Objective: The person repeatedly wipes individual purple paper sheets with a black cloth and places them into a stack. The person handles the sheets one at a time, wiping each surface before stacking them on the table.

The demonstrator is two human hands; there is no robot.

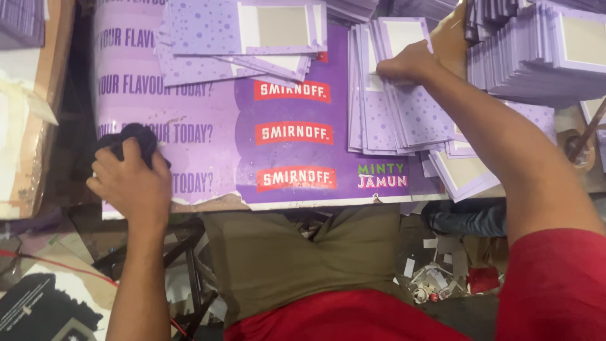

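Left grip (129, 180), lower left of frame: fingers curled tight around a dark cloth (140, 140), wadded, pressed on the left part of the purple sheet (290, 113) that covers the surface. Cloth sits at the sheet's left edge, just above my knuckles.

Right grip (407, 63), upper centre-right: fingers bent down, fingertips on the top card of a fanned stack of purple cards (391, 110). I cannot tell if a card is pinched or only pressed flat; nothing is lifted.

More cards: a loose pile (243, 41) at top centre, tall stacks (536, 57) at upper right, a few slipping off the near edge at right (464, 173). Tape roll (577, 148) at far right.

Risks, my judgement:
- Fanned stack is loosely spread; a sideways push from my right fingers could slide it further and send the lower cards over the near edge, onto the littered floor.
- Right forearm passes close to the tall stacks; a brush could topple them.
- Cloth pressed hard near the sheet's worn lower edge could tear or lift it.
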